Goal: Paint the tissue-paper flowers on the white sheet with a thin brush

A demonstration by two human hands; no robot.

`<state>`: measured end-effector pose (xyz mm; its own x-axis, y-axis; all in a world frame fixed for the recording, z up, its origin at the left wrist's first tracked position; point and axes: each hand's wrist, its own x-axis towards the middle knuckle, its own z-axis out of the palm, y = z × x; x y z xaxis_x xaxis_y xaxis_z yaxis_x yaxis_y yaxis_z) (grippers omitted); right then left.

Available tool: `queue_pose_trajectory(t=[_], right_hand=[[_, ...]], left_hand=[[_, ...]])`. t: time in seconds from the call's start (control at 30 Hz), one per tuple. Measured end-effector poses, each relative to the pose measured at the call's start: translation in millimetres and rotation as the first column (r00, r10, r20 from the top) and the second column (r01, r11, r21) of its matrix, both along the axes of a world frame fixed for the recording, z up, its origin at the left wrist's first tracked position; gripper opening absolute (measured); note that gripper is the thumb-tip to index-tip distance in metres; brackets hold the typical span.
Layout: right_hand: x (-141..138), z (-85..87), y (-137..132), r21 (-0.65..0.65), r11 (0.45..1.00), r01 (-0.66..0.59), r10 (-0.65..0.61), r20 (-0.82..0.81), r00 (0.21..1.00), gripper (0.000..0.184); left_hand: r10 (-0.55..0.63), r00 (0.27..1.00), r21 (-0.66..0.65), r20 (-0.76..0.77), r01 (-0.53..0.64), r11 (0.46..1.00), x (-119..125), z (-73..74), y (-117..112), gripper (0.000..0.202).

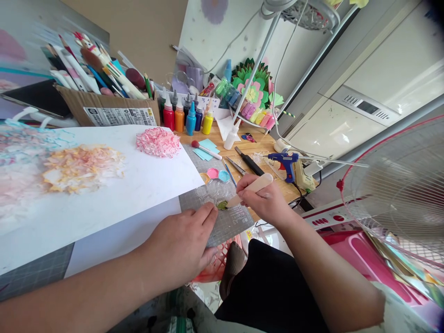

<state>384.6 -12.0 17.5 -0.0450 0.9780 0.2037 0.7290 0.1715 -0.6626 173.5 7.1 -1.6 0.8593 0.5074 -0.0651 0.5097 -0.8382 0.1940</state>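
Observation:
My right hand point(258, 199) is closed round a brush with a thick, pale handle point(262, 182). The brush's lower end meets dark green paint point(222, 205) in a clear plastic palette point(210, 190). Other wells of the palette hold pink, blue and orange paint. My left hand point(183, 238) reaches in from the left, fingers stretched out and fingertips resting at the near edge of the palette beside the green paint. Its thumb is apart from the fingers, by the table's front edge. Under the palette lies a grey cutting mat point(236, 222).
Left lies white paper point(135, 185) with pink point(158, 142) and orange-yellow point(81, 166) shredded piles. Paint bottles point(190, 119) and a cardboard box point(114, 108) of brushes stand behind. Right are a black-handled tool point(249, 161), a blue glue gun point(285, 163) and a fan point(398, 185).

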Motion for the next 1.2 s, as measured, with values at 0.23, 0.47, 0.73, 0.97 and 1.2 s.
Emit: queue_pose_trajectory(t=[0.23, 0.47, 0.73, 0.97, 1.2], right_hand=[[3.7, -4.8, 0.4, -0.006, 1.000, 0.002, -0.002, -0.008, 1.000, 0.028], [13.8, -9.6, -6.6, 0.083, 0.996, -0.027, 0.029, -0.028, 0.999, 0.025], [26.8, -0.2, -23.9, 0.196, 0.939, -0.283, 0.282, 0.034, 0.959, 0.013], [32.4, 2.2, -27.2, 0.150, 0.910, -0.386, 0.385, 0.038, 0.922, 0.017], [39.4, 4.7, -34.1, 0.054, 0.896, -0.440, 0.440, 0.004, 0.898, 0.017]], left_hand=[[0.000, 1.000, 0.020, 0.018, -0.001, 1.000, -1.1, -5.7, -0.4, 0.057], [0.007, 1.000, 0.022, 0.030, -0.008, 1.000, -1.3, -5.6, 0.4, 0.058], [0.024, 0.999, 0.013, 0.029, -0.025, 1.000, -1.6, -7.2, -0.5, 0.060], [0.018, 0.999, 0.043, 0.033, -0.020, 0.999, 0.3, -8.7, 0.2, 0.061], [0.008, 1.000, 0.053, 0.028, -0.010, 0.999, -1.5, -9.7, -0.4, 0.060]])
